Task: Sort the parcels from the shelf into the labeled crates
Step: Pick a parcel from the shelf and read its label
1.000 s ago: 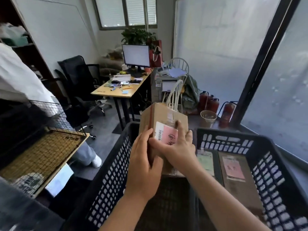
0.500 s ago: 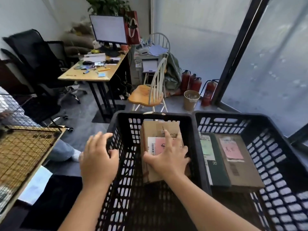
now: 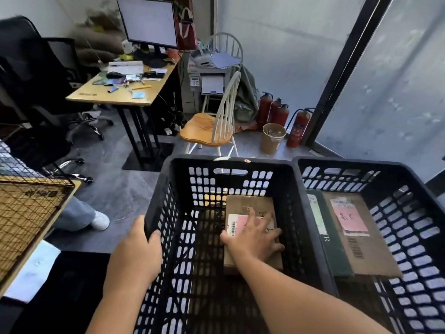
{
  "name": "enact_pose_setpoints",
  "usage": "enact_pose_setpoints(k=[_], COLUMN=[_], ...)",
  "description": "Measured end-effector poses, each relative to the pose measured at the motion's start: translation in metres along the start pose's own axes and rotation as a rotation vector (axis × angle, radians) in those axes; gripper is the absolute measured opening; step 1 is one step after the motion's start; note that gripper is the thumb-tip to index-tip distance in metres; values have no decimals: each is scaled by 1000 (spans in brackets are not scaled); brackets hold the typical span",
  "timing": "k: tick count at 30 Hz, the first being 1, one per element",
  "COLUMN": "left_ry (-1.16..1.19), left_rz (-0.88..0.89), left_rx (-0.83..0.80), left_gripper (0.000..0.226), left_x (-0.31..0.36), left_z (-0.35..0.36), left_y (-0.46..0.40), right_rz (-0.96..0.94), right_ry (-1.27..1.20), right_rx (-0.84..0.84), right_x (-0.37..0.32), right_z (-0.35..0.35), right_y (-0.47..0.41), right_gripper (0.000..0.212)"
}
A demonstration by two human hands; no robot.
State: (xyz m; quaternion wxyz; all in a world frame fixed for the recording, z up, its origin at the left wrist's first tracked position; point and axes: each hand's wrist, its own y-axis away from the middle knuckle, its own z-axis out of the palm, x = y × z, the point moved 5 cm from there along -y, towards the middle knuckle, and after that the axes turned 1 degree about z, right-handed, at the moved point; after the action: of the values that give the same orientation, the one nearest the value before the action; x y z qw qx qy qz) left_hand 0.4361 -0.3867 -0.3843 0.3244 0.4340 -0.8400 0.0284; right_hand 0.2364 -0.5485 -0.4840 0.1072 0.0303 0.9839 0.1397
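Right hand (image 3: 252,239) flat on parcel (image 3: 250,206), hiding its label; left hand (image 3: 134,254) grips crate (image 3: 154,213).

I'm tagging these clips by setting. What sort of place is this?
Probably a small office used for sorting parcels. A desk with a monitor and a printer stand at the back, while labelled cardboard parcels lie in black plastic crates up front.

Two black slotted crates side by side. Left crate (image 3: 168,206): cardboard parcel (image 3: 250,206) with pink label lies flat on its floor, right hand (image 3: 252,239) spread on top, fingers splayed. Left hand (image 3: 137,251) grips that crate's left rim. Right crate (image 3: 409,196): flat brown parcel (image 3: 368,256), pink label, beside a green parcel (image 3: 334,256).
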Motion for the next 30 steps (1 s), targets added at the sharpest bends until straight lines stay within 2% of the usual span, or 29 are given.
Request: enact_pose_setpoints(k=[5,10,15,18,22,25,30], left_ry=[-8,-13,1,-2,32,89,94], left_rz=[5,5,-12,-11,-5,-4,-1], left_rx=[9,29,17,25,28,70,186], left_gripper=[37,34,22,24,44,49,52], left_x=[-2,1,2,3,7,7,25], left_z=[1,0,0,-1,-3,-11,-30], left_y=[-3,-4,0,4,8,11,34], right_rz=[-44,-215,-244,-276,-348,-444,-610], right_ry=[114,142,102,87,-25,-167,-305], right_rx=[50,112,73,80,90,48,145], right_x=[-4,-10,-9,-5,-8,-10,6], right_z=[14,17,14,5,-20,-48,-110], right_y=[-2,-7,-11,-7,6,26,62], right_gripper=[115,100,102,110,107,98,88])
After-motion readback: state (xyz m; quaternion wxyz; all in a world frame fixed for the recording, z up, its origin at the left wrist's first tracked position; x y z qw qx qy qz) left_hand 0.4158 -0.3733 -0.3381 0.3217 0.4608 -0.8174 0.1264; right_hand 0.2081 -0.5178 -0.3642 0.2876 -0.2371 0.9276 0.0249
